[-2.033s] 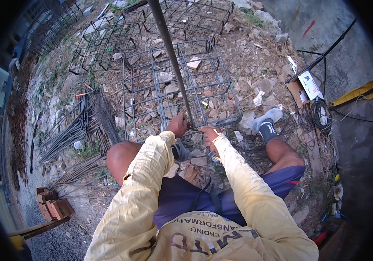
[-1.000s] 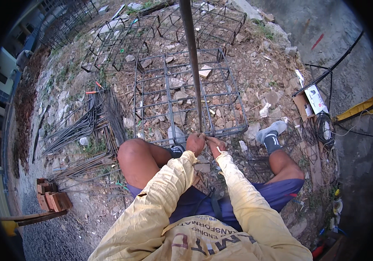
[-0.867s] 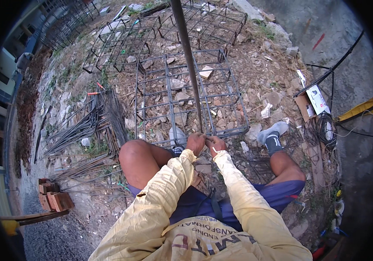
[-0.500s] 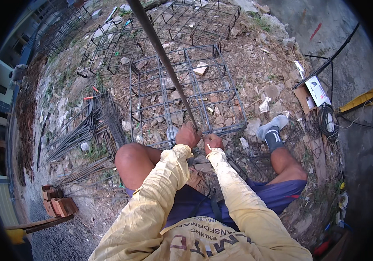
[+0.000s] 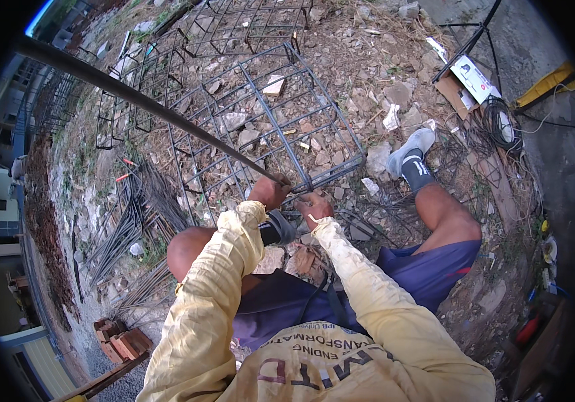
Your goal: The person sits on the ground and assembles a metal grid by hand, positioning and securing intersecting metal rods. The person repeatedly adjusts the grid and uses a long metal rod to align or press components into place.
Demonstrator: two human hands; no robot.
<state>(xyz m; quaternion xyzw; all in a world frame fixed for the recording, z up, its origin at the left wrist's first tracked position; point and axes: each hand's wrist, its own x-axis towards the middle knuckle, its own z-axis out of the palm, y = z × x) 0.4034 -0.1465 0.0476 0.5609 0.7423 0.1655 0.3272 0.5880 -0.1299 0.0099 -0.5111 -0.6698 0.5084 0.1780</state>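
Stony ground (image 5: 368, 87) lies all around, with a pile of thin bars (image 5: 123, 231) to the left and some red bricks (image 5: 126, 343) closer to me. In front lies the metal cage (image 5: 275, 125), its near edge just by both hands. I see the left hand (image 5: 270, 193) closed around the lower end of a dark rod (image 5: 167, 115), which slants up to the left, across the cage. The right hand (image 5: 317, 203) is bent at the cage's near edge and seems to touch it; I cannot tell whether its fingers pinch something (the knuckles hide this from me).

I judge the cage rather heavy and stiff, though its long bars may spring a little if one corner only is lifted. It should not break easily, and probably is not slippery. I would hold it where bars cross, with hands well apart. The rod looks rigid; held so low, it may tip, so a grip nearer its middle would balance better.
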